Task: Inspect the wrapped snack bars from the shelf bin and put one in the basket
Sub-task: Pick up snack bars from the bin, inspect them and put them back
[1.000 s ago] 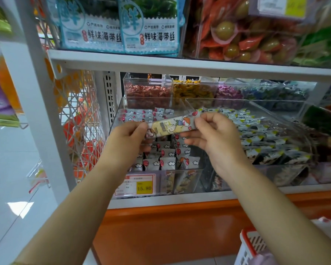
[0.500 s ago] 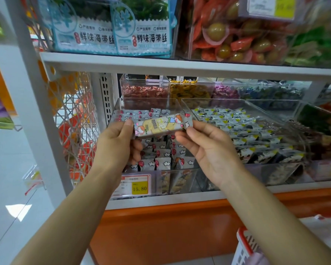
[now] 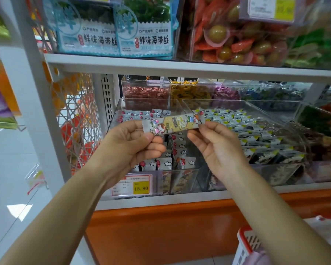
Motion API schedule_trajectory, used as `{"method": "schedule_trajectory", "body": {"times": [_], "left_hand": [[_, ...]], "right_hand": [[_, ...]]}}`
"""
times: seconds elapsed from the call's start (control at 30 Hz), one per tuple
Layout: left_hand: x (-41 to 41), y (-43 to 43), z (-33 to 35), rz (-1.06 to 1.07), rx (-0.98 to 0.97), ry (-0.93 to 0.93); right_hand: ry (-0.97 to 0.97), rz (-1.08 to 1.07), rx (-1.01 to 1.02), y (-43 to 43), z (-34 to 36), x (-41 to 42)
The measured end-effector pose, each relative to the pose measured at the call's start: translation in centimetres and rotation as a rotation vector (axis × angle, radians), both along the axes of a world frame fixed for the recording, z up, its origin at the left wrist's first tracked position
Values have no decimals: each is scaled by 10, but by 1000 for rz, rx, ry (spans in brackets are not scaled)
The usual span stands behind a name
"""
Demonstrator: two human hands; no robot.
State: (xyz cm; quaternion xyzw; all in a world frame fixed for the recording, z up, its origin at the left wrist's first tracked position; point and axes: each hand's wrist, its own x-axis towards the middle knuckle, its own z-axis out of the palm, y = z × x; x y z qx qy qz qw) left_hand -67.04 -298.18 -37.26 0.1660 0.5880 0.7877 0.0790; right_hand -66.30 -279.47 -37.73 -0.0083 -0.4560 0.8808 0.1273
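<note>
A wrapped snack bar with a yellow cartoon wrapper is held level in front of the shelf. My left hand pinches its left end between thumb and fingers. My right hand pinches its right end, palm turned toward me. Behind and below the bar stands a clear shelf bin filled with several like bars in white wrappers with red marks. The red and white basket shows at the bottom right, partly hidden by my right forearm.
A second clear bin of dark-and-white wrapped bars sits to the right. Smaller bins of sweets stand behind. A white shelf board with packaged goods hangs above. A price tag reads 15.80. A wire rack stands left.
Both hands have rolled palm-side toward me while holding the bar, which has turned a little; its left sealed end now shows beyond my left thumb.
</note>
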Motion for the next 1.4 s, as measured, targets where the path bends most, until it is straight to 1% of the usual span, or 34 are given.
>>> {"method": "schedule_trajectory", "body": {"times": [0.07,0.13,0.23,0.3,0.4,0.43,0.53,0.63,0.8,0.93,1.07,1.2,1.4], "left_hand": [[-1,-1,-2,13,-51,32],[-1,-2,-3,51,-145,92],[0,0,-5,111,-240,165],[-1,0,-5,143,-245,143],[-3,-1,-4,148,-178,58],[-3,0,-4,156,-175,58],[-4,0,-5,235,-248,114],[-4,1,-5,260,-273,134],[-2,0,-3,221,-279,164],[2,1,-1,209,-367,236],[2,4,-2,248,-457,239],[-1,3,-2,258,-482,196],[-4,0,0,304,-436,149]], "right_hand": [[17,1,41,1,1,-1],[30,7,110,2,1,-1],[38,-41,336,5,-1,-1],[56,-55,430,6,-3,0],[100,-9,533,4,-5,-1],[116,1,586,3,-5,-1],[142,11,706,-1,-7,-1],[138,-21,731,-2,-8,-1],[158,-136,781,-3,-7,0],[167,-225,820,-4,-6,-2],[228,-277,942,-5,-5,1],[263,-247,1013,-8,-5,3],[264,-202,1006,-7,-6,2]]}}
